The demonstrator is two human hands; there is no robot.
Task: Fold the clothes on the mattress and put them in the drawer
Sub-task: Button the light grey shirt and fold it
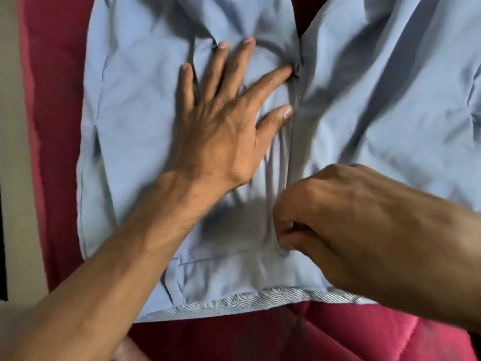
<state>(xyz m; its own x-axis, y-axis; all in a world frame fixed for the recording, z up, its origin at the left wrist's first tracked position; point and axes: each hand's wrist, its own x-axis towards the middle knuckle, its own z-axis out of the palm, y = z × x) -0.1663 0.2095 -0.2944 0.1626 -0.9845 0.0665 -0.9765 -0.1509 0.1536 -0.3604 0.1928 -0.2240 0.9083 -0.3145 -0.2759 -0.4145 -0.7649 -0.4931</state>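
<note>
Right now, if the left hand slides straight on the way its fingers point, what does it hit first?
The left hand lies flat on the light blue trousers. Going on, it meets only more of that cloth, probably the curved crease just beyond the fingertips.

Red mattress point(59, 105) — light-blue trousers point(135, 105) spread flat on top.

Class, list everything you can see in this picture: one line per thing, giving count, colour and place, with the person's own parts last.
trousers: one, light blue, spread flat across the middle, waistband nearest the camera
waistband lining: one strip, white with dark wavy stripes, along the near edge of the trousers
mattress cover: one, red, under the trousers, showing at left and bottom
left hand: one, fingers spread, pressing flat on the trousers
right hand: one, pinching the cloth near the fly
</note>
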